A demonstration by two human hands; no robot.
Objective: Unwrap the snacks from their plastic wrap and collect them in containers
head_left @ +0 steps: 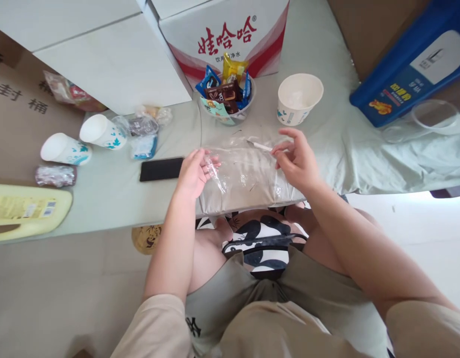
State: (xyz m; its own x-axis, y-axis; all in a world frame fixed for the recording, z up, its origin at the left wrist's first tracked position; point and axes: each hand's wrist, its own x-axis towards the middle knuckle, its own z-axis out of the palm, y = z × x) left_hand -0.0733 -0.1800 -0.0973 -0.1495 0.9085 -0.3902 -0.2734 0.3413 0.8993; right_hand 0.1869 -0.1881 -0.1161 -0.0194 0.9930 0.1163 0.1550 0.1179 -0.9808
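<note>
A clear plastic bag [248, 171] lies flat on the pale green cloth [114, 194] in front of me. My left hand [194, 171] pinches the bag's left edge, where the film is crumpled between its fingers. My right hand [295, 159] is at the bag's upper right corner, fingers curled and pinching a thin white strip [261, 145] that points left over the bag. A clear bowl of wrapped snacks [227, 94] stands just beyond the bag.
A black phone [160, 169] lies left of my left hand. A white paper bowl [299, 97] stands at back right, two paper cups [82, 141] lie at left. A yellow jug [26, 211], blue jug [412, 64], clear bowl [434, 117] and cardboard boxes [222, 30] ring the cloth.
</note>
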